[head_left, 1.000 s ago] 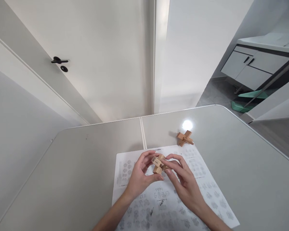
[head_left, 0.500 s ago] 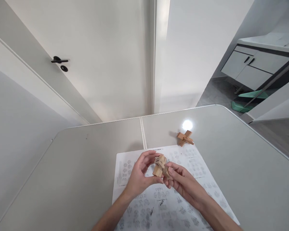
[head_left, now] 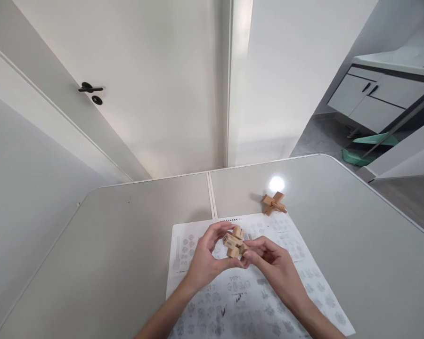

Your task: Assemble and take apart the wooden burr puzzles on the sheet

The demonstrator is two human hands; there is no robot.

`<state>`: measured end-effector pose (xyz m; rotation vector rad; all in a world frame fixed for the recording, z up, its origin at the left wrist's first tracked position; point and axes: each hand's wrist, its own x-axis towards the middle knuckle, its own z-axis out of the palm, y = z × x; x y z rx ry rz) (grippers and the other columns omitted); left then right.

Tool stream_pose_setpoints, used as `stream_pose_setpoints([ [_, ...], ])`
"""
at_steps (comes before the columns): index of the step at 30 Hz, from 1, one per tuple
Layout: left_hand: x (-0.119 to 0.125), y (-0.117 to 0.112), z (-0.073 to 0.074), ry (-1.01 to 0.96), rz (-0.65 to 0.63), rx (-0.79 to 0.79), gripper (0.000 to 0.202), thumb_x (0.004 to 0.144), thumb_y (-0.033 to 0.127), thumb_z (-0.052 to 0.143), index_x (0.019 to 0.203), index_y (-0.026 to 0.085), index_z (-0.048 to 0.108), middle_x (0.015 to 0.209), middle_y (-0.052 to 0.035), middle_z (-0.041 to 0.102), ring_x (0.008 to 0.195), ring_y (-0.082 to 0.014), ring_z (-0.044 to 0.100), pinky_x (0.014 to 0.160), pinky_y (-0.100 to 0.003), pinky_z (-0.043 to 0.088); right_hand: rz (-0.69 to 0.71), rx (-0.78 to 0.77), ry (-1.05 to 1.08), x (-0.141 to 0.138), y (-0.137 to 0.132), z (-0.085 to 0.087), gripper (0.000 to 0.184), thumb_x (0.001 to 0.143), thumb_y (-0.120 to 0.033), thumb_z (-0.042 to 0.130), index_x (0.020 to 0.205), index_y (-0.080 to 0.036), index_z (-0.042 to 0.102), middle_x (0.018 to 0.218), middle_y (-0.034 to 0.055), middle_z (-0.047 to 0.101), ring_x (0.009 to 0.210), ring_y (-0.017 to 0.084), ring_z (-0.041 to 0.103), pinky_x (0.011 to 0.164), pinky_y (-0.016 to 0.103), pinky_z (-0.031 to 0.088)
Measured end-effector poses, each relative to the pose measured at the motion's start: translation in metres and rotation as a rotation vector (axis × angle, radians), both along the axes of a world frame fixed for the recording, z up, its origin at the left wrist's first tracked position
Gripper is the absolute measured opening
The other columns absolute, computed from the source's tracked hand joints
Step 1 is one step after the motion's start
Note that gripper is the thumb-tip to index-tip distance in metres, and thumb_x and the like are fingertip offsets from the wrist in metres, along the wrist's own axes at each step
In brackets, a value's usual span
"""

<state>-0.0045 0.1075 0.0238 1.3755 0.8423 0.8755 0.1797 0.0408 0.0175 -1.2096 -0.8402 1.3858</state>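
A light wooden burr puzzle (head_left: 234, 241) of interlocking notched sticks, with small dark marks on its faces, is held above a printed sheet. My left hand (head_left: 212, 252) curves round its left side, fingers at the top and thumb below. On the lower right, my right hand (head_left: 268, 261) pinches the end of one stick between thumb and fingers. Both hands are closed on the same puzzle. The white printed sheet (head_left: 229, 310) lies under my hands, covered in rows of small grey drawings. Beyond its upper right edge rests a second, redder wooden burr puzzle (head_left: 274, 203).
The grey table (head_left: 127, 249) has a pale seam (head_left: 211, 195) running to its far edge. Behind it stand a white door (head_left: 155, 84) with a black handle (head_left: 90, 88) and a wall. A white cabinet (head_left: 378, 96) and a green bin (head_left: 356, 157) are at the right.
The puzzle has turned in my hands, so a different stick face points left. My right hand has shifted its grip slightly. The whole view has moved a little.
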Motion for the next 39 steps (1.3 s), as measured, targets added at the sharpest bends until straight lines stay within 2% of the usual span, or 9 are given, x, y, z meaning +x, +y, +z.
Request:
stream_pose_setpoints([
  [4,0.001,0.0,-0.002,-0.02,0.013,-0.024,0.075,0.061,0.025,0.103,0.125,0.03,0.066,0.133,-0.0072,0.066,0.12,-0.0269,0.063,0.11,-0.041,0.046,-0.11,0.106,-0.195,-0.005,-0.005,-0.002,0.032,0.084,-0.051,0.085,0.095,-0.022,0.08,0.079,0.0064,0.077,0.074,0.024,0.071,0.073,0.035,0.059],
  [9,0.001,0.0,-0.004,-0.044,0.012,-0.011,0.072,0.063,0.025,0.102,0.124,0.031,0.064,0.127,-0.0051,0.066,0.114,-0.0239,0.063,0.104,-0.038,0.049,-0.047,0.133,-0.199,-0.005,-0.004,-0.001,0.033,0.095,-0.055,0.073,0.098,-0.023,0.081,0.093,0.0091,0.078,0.087,0.026,0.07,0.075,0.034,0.056],
  [12,0.0,0.0,-0.005,-0.056,-0.001,0.007,0.074,0.062,0.025,0.102,0.126,0.031,0.064,0.126,-0.0058,0.067,0.111,-0.0235,0.063,0.104,-0.038,0.048,0.02,0.051,-0.091,-0.001,-0.001,0.002,0.033,0.096,-0.057,0.071,0.097,-0.025,0.078,0.095,0.0072,0.076,0.092,0.025,0.068,0.079,0.032,0.054],
  [15,-0.002,0.001,-0.006,-0.059,-0.023,0.021,0.077,0.061,0.027,0.103,0.127,0.031,0.063,0.128,-0.0063,0.066,0.111,-0.0235,0.063,0.104,-0.039,0.048,0.136,-0.064,0.161,0.003,0.001,0.002,0.03,0.095,-0.054,0.076,0.105,-0.026,0.074,0.097,0.0044,0.074,0.089,0.021,0.066,0.084,0.032,0.053],
  [18,-0.003,0.001,-0.007,-0.067,-0.06,0.041,0.079,0.059,0.028,0.104,0.128,0.031,0.063,0.13,-0.007,0.065,0.113,-0.0238,0.062,0.103,-0.038,0.049,0.311,-0.152,0.419,0.004,0.002,-0.003,0.031,0.098,-0.052,0.073,0.103,-0.021,0.073,0.087,0.0048,0.072,0.077,0.018,0.064,0.077,0.032,0.053],
  [20,-0.003,0.001,-0.007,-0.073,-0.075,0.049,0.081,0.059,0.028,0.104,0.129,0.03,0.063,0.129,-0.0075,0.066,0.114,-0.0244,0.062,0.103,-0.039,0.049,0.35,-0.159,0.471,0.005,0.002,-0.005,0.031,0.098,-0.05,0.074,0.096,-0.019,0.072,0.082,0.0049,0.071,0.071,0.016,0.061,0.071,0.03,0.051],
  [24,-0.002,-0.001,-0.005,-0.056,-0.056,0.05,0.078,0.06,0.027,0.103,0.127,0.028,0.063,0.128,-0.0083,0.066,0.11,-0.0237,0.063,0.101,-0.038,0.05,0.287,-0.093,0.325,0.004,0.003,-0.004,0.029,0.095,-0.047,0.078,0.09,-0.02,0.07,0.081,0.0028,0.07,0.073,0.015,0.058,0.074,0.028,0.049],
  [31,0.003,-0.005,0.0,-0.025,-0.005,-0.009,0.077,0.059,0.027,0.104,0.124,0.027,0.063,0.125,-0.0092,0.067,0.109,-0.0243,0.063,0.1,-0.038,0.051,0.183,-0.044,0.067,0.001,0.001,0.002,0.036,0.089,-0.058,0.078,0.09,-0.023,0.069,0.086,0.0035,0.073,0.079,0.021,0.065,0.078,0.034,0.055],
  [39,0.002,-0.005,-0.003,-0.049,-0.002,-0.057,0.07,0.065,0.03,0.101,0.126,0.027,0.068,0.129,-0.0094,0.069,0.117,-0.0263,0.065,0.103,-0.036,0.05,0.166,0.007,0.076,-0.004,0.001,0.005,0.035,0.094,-0.056,0.074,0.089,-0.023,0.067,0.081,0.0021,0.072,0.076,0.02,0.066,0.078,0.033,0.056],
])
